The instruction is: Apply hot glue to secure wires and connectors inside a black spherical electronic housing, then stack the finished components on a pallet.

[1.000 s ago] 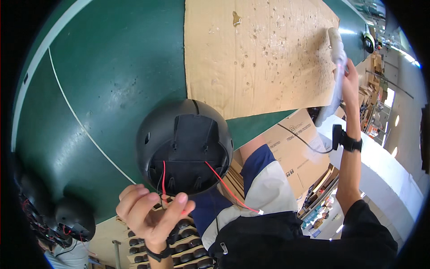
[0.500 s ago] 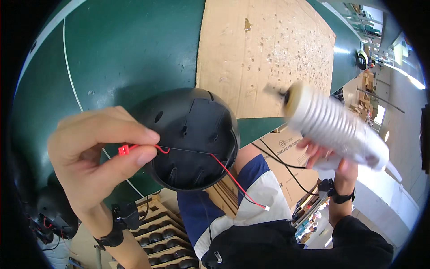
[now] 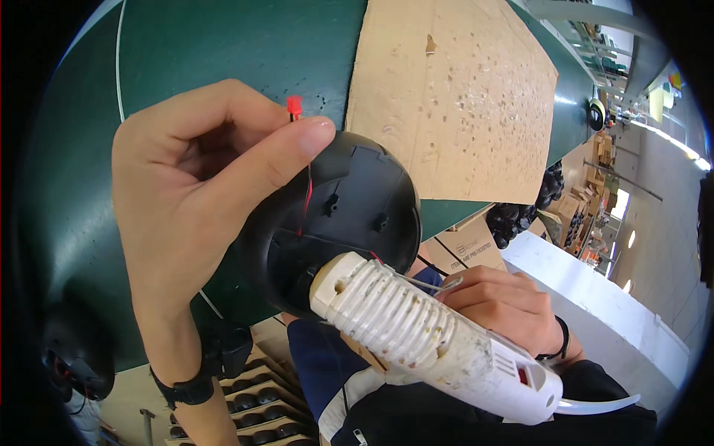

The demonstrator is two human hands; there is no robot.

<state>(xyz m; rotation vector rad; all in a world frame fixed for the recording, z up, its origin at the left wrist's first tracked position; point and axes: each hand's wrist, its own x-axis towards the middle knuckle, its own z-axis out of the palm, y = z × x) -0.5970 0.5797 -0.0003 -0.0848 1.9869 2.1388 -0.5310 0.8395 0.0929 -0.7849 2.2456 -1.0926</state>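
Pinching red wire tip [image 3: 294,106], raised left hand [image 3: 201,193]; right hand [image 3: 502,305] gripping glue gun [image 3: 431,338].

left hand [image 3: 201,215] up to centre-left, pinching red connector [image 3: 294,106] higher | glue gun [image 3: 431,338] dropped from upper right to lower centre, nozzle at shell [image 3: 349,215]

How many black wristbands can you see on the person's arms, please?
2: one wristband on the left wrist, lower left; another wristband on the right wrist, partly hidden behind the white glue gun.
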